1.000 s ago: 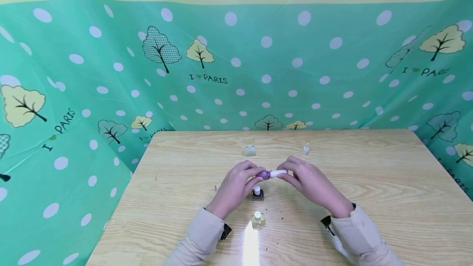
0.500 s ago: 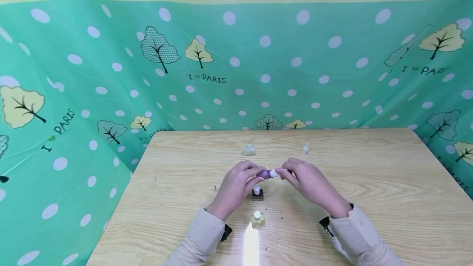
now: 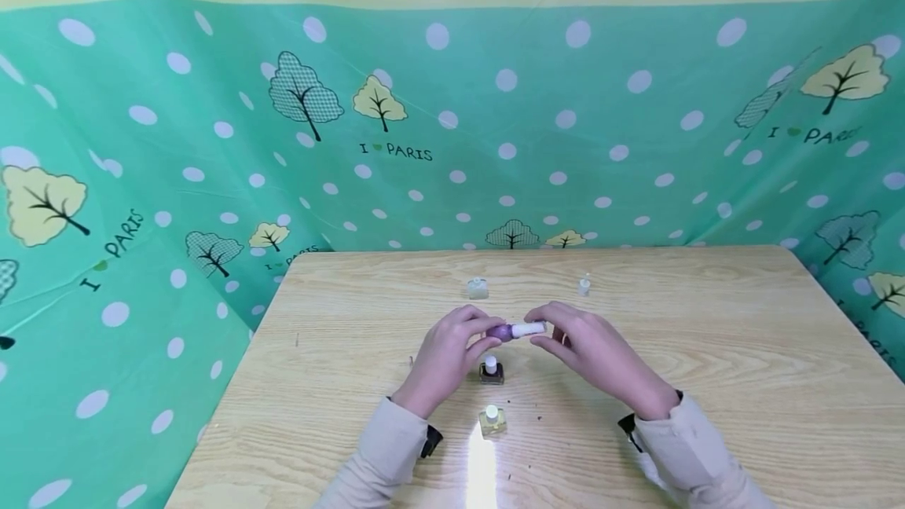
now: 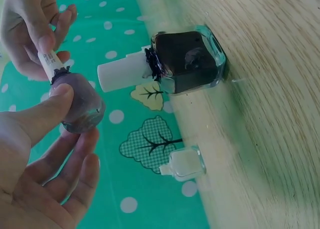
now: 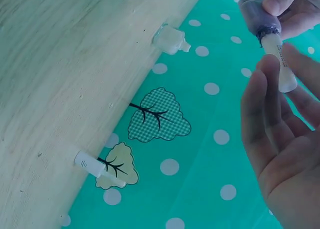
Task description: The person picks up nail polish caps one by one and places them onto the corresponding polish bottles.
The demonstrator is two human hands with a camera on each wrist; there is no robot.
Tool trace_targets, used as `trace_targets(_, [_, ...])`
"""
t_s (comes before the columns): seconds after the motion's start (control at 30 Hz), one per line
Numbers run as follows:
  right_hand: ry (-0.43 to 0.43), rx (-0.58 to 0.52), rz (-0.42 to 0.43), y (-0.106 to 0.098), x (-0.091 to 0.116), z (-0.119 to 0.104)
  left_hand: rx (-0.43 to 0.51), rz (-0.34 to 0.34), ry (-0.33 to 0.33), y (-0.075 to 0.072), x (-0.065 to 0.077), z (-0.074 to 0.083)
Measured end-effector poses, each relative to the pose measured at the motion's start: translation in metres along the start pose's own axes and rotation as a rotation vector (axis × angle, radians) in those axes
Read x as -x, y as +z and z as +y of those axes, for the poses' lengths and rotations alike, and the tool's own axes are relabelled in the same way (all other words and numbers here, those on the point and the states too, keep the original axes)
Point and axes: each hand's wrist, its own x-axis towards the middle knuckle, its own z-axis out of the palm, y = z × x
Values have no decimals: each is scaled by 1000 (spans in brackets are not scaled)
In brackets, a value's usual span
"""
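Note:
My left hand (image 3: 447, 348) pinches a small round nail polish bottle (image 4: 82, 101) of purple polish between thumb and fingers, tilted sideways above the table. Its long white cap (image 3: 529, 329) points to the right and has dark, crusty dried polish at its base. Around the cap, my right hand (image 3: 590, 348) has its thumb and fingers spread apart, with fingertips right beside the cap in the right wrist view. A square bottle of dark polish (image 4: 187, 61) with a white cap stands below the hands. Nearer me is a pale yellow polish bottle (image 3: 492, 421), also white-capped.
Toward the far edge of the wooden table (image 3: 339, 313) stands a clear, uncapped bottle (image 3: 477, 288). To its right, a white cap with its brush (image 5: 97, 168) stands brush up. Small dark specks dot the table. A green dotted cloth (image 3: 495, 124) hangs behind.
My right fingers wrapped the white cap half a second ago; now they have loosened and spread, so more of the cap shows. The left hand keeps its hold on the purple bottle.

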Motion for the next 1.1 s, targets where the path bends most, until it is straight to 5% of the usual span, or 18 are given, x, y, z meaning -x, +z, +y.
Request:
trace_targets(0.3, [-25,39,17,2,-1,0,-14,-14,-14,-1,3,-1])
trace_targets(0.87, [121,13,-12,1,-6,1,-12,68,48,-3,3,1])
trace_targets(1.1, [70,-27,10,0,-5,1,-1,39,16,-4,4,-2])
